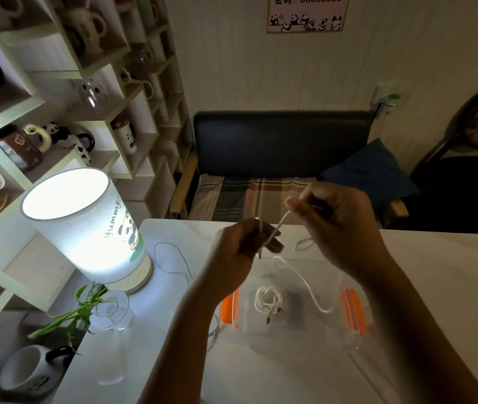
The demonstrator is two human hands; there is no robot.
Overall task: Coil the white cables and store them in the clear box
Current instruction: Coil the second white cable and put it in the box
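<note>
White cable runs taut between both hands above the clear box, then drops in a slack loop that hangs down over the box's open top. Left hand, raised just above the box's far left corner, has its fingers curled round the cable, with a turn of it showing over the knuckles. Right hand, higher and beyond the box's far edge, pinches the cable between thumb and fingertips, the other fingers curled in. Inside the box, near its middle, lies a coiled white cable already bundled, its dark plug ends pointing toward the near side. Orange latches sit on the box's right end, and another orange piece shows at its left end beneath the left forearm. The box rests on a white table. Left of the box stands a lit lamp with a panda print on its shade; a thin wire curls on the table between lamp and box. Nearer than the lamp, a glass vase holds green leaves. Beyond the box, past the table's far edge, is a dark bench.
</note>
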